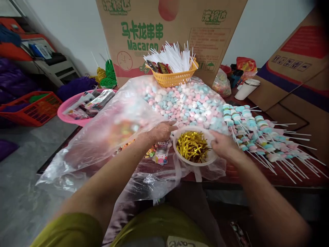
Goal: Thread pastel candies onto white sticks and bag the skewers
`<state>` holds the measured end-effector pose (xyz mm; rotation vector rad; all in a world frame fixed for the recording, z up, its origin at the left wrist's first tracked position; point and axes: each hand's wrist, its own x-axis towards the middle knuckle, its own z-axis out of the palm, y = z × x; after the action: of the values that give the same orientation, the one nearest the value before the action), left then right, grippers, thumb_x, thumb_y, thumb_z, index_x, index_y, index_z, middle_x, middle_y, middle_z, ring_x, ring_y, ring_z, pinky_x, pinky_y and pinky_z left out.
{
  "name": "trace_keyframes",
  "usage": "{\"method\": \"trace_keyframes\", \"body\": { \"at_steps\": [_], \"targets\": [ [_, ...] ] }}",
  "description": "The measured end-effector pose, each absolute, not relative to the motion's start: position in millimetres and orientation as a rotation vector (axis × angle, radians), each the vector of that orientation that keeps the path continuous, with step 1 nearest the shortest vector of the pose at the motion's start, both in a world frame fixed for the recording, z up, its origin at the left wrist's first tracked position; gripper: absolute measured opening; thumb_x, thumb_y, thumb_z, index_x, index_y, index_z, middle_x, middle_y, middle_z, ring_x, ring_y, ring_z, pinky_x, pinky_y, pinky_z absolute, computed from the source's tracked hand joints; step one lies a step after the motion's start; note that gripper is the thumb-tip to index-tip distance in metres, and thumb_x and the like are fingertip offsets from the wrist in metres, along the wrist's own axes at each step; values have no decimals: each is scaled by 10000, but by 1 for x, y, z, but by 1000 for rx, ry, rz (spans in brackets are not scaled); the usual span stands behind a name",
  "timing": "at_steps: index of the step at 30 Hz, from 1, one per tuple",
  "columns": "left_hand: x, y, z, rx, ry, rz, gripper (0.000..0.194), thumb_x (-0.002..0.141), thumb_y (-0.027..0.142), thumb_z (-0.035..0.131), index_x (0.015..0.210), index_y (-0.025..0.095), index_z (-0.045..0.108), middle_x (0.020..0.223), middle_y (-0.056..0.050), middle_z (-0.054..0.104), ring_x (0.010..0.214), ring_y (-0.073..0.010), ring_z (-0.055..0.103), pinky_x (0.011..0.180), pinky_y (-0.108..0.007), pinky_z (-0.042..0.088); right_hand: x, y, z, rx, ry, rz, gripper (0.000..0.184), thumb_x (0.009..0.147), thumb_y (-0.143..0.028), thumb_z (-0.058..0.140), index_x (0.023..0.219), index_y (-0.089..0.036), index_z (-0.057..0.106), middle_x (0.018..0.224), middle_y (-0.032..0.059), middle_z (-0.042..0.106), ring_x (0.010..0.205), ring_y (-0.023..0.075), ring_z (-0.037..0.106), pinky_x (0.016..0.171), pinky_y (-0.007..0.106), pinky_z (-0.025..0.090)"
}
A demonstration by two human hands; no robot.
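My right hand [223, 144] grips the right rim of a white plastic bowl [196, 163]. Thin shiny gold tinsel strips [192, 145] fill the bowl. My left hand [162, 131] is at the bowl's left rim, fingers stretched toward it; whether they touch the rim I cannot tell. Clear plastic sheeting [102, 133] spreads beside and under my left forearm. Below that hand lies a small printed packet [161, 153] among colourful ring-shaped candies [150, 151]. Behind the bowl is a heap of pink, blue and white marshmallows [185, 106].
A yellow basket [173, 79] of white sticks [174, 58] stands before a large cardboard box [144, 20]. Marshmallow skewers [262, 133] are piled at right, near a white cup [246, 90]. At left sit a pink basket [74, 118] of packets and an orange crate [33, 109].
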<state>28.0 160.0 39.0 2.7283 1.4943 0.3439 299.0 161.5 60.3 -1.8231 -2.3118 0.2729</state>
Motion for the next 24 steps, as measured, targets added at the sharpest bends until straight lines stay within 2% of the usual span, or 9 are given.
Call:
{"method": "trace_keyframes", "body": {
  "at_steps": [3, 6, 9, 12, 16, 18, 20, 22, 24],
  "targets": [
    [21, 136, 47, 2698, 1543, 380, 319, 812, 69, 417, 1008, 156, 654, 1002, -70, 688, 877, -150, 628, 775, -263, 476, 286, 158, 36, -1951, -2341, 239, 510, 799, -221, 443, 1302, -181, 514, 870, 102, 706, 775, 243, 634, 655, 295, 443],
    [19, 100, 41, 2797, 1488, 259, 208, 790, 110, 466, 777, 167, 666, 734, -42, 662, 709, -159, 590, 648, -272, 442, 282, 162, 27, -1968, -2387, 225, 521, 813, -218, 417, 1328, -171, 478, 905, 113, 701, 800, 244, 629, 659, 290, 425],
    [25, 82, 28, 2986, 1303, 33, 130, 733, 147, 572, 821, 180, 662, 849, -69, 652, 809, -207, 560, 702, -322, 410, 279, 176, 27, -1939, -2421, 237, 517, 803, -216, 422, 1315, -186, 484, 963, 114, 690, 829, 249, 622, 654, 289, 413],
    [34, 92, 21, 3075, 1201, -180, 304, 701, 176, 641, 1002, 217, 638, 1110, -85, 614, 1016, -253, 503, 816, -364, 369, 276, 188, 32, -1890, -2458, 225, 481, 810, -232, 425, 1282, -203, 514, 974, 107, 684, 837, 251, 615, 667, 295, 407],
    [43, 112, 29, 3034, 1161, -448, 503, 624, 165, 711, 1109, 240, 601, 1249, -74, 564, 1103, -277, 453, 892, -398, 326, 282, 178, 44, -1829, -2399, 83, 460, 871, -308, 369, 1278, -136, 499, 1058, 154, 633, 922, 264, 578, 734, 315, 406],
    [45, 111, 34, 3014, 1121, -449, 495, 622, 135, 702, 1096, 242, 605, 1233, -67, 580, 1082, -267, 469, 900, -404, 319, 287, 164, 51, -1732, -2323, -12, 420, 883, -309, 355, 1196, -112, 555, 1050, 162, 620, 939, 256, 561, 762, 313, 398],
    [45, 105, 35, 2999, 1130, -382, 401, 649, 98, 662, 1026, 230, 627, 1164, -67, 620, 1058, -256, 494, 905, -409, 312, 289, 152, 54, -1598, -2346, -1, 341, 881, -288, 373, 1023, -133, 641, 953, 124, 639, 890, 222, 561, 764, 287, 386],
    [45, 97, 31, 2973, 1209, -307, 293, 670, 66, 616, 929, 199, 642, 983, -75, 677, 970, -247, 543, 872, -404, 330, 289, 147, 52, -1522, -2464, 95, 295, 874, -273, 404, 893, -158, 675, 861, 88, 648, 839, 195, 557, 745, 268, 372],
    [44, 91, 23, 2878, 1398, -212, 240, 667, 56, 596, 861, 188, 646, 773, -61, 681, 824, -237, 583, 799, -385, 359, 288, 149, 47, -1527, -2548, 153, 272, 863, -267, 435, 854, -162, 686, 834, 82, 648, 837, 195, 546, 732, 269, 355]
  ]
}}
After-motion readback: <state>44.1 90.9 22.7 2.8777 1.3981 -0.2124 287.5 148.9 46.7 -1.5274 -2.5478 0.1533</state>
